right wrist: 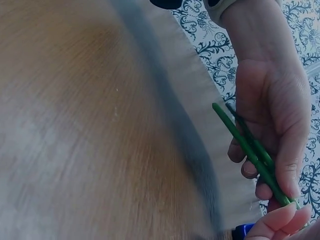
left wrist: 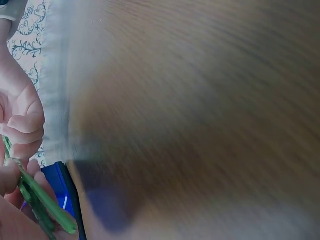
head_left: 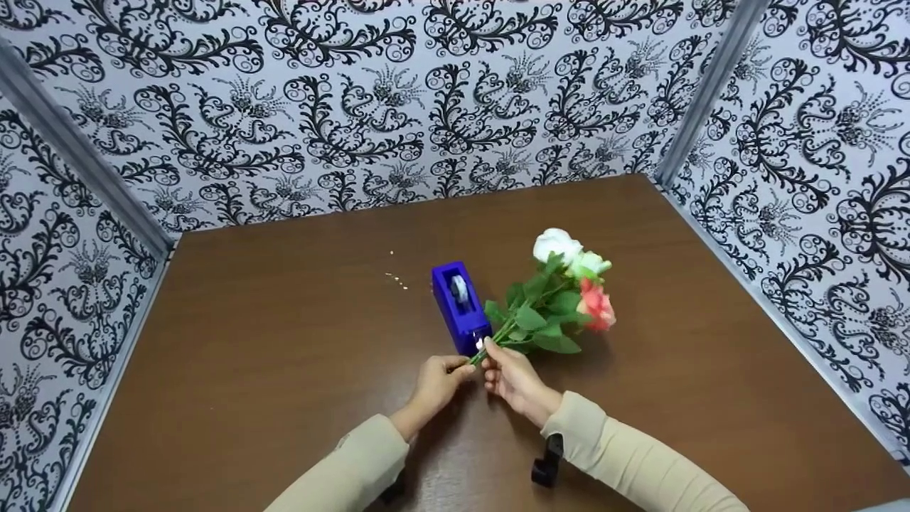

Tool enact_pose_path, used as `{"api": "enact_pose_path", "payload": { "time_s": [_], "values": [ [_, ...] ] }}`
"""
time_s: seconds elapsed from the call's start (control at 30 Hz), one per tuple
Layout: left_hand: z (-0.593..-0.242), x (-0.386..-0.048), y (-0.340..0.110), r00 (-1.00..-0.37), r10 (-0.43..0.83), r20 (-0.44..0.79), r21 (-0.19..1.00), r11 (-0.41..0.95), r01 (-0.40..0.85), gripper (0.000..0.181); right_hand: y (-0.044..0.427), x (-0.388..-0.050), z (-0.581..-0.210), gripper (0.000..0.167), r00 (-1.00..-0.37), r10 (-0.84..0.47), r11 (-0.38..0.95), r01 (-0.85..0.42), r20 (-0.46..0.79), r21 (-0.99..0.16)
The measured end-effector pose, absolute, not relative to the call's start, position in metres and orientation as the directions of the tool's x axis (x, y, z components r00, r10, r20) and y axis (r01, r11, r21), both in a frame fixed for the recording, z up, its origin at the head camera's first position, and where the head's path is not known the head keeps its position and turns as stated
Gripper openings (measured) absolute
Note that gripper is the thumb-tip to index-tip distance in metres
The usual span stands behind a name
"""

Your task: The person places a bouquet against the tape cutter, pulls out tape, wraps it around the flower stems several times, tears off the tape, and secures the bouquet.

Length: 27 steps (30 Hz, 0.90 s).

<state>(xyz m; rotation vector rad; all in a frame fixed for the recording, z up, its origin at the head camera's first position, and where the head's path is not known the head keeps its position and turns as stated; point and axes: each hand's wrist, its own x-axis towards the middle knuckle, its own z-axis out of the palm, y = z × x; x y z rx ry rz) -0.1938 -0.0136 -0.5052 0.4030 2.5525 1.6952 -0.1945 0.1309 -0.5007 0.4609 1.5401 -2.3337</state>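
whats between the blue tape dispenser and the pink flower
Green leaves lie between the blue tape dispenser and the pink flower, as the head view shows.

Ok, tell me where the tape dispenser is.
In the head view, the blue tape dispenser stands near the middle of the table, just left of the flower bouquet and beyond the left hand.
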Motion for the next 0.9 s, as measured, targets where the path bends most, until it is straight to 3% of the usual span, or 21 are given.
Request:
{"api": "enact_pose_path", "payload": {
  "time_s": [0.5, 0.9],
  "values": [
    [-0.4989, -0.1939, -0.0142, -0.987, 0.153, 0.052, 0.898, 0.425, 0.113, 0.014, 0.1291, -0.1958, -0.4996, 0.017, -0.923, -0.047, -0.316, 0.376, -0.381, -0.871],
    [-0.4997, -0.2026, -0.0190, -0.958, 0.275, -0.083, 0.928, 0.371, 0.026, 0.029, 0.1314, -0.1990, -0.4972, 0.032, -0.913, -0.109, -0.303, 0.407, -0.392, -0.862]
  ]
}}
